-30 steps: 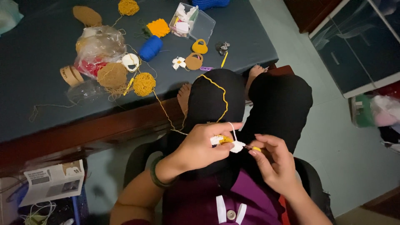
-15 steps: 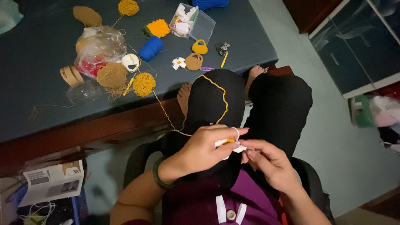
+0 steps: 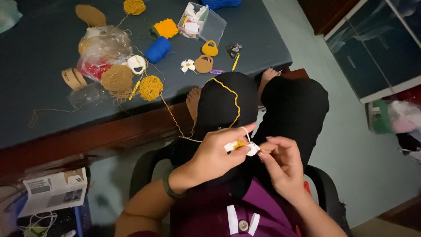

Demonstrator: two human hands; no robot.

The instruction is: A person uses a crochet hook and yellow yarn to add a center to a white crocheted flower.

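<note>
1. A small white and yellow crochet piece (image 3: pixel 242 146) is pinched over the lap by the left hand (image 3: pixel 215 153), its fingers closed on it; a white loop of yarn is carried over the raised forefinger.
2. The right hand (image 3: pixel 280 160) is held just beside the piece, its fingers (image 3: pixel 263 153) drawn together at the edge of the work; what they hold is too small to tell.
3. A yellow strand (image 3: pixel 228 94) is led from the piece across the black-clad knees (image 3: pixel 219 105) to a yellow yarn ball (image 3: pixel 151 87) near the table's front edge.
4. On the dark table (image 3: pixel 39 52) are seen a blue yarn roll (image 3: pixel 157 49), a clear plastic bag (image 3: pixel 103 46) with red contents, a clear open box (image 3: pixel 206 22), a tan crocheted disc (image 3: pixel 116 77), and small yellow and tan bag-shaped pieces (image 3: pixel 206 56).
5. The table's wooden edge (image 3: pixel 87 136) stands close before the knees; both bare feet rest against it.
6. A folded newspaper (image 3: pixel 55 191) lies lower left; open pale floor (image 3: pixel 351 145) is shown to the right, bounded by a glass-fronted cabinet (image 3: pixel 377 48).
</note>
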